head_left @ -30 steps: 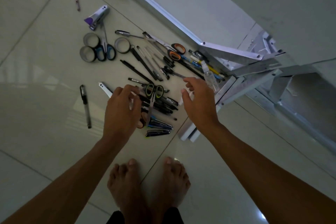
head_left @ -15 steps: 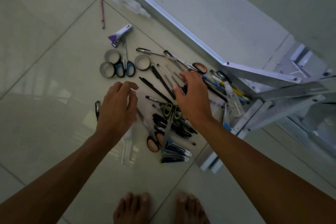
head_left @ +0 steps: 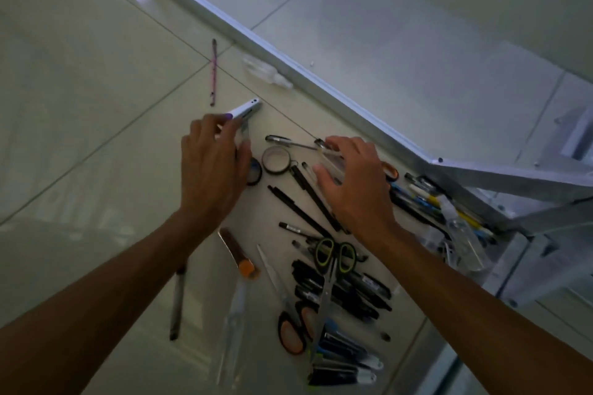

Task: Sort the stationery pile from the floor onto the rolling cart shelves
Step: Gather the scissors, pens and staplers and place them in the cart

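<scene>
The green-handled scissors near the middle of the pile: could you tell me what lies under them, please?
The green-handled scissors lie across black markers, their blades reaching the orange-handled scissors. Whatever lies beneath those markers is covered.

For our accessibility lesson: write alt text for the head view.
Two bare hands reach over stationery on a tiled floor: the left hand touches a white stapler, the right hand rests on clear pens. Scissors and markers lie nearer, beside a metal cart.
</scene>
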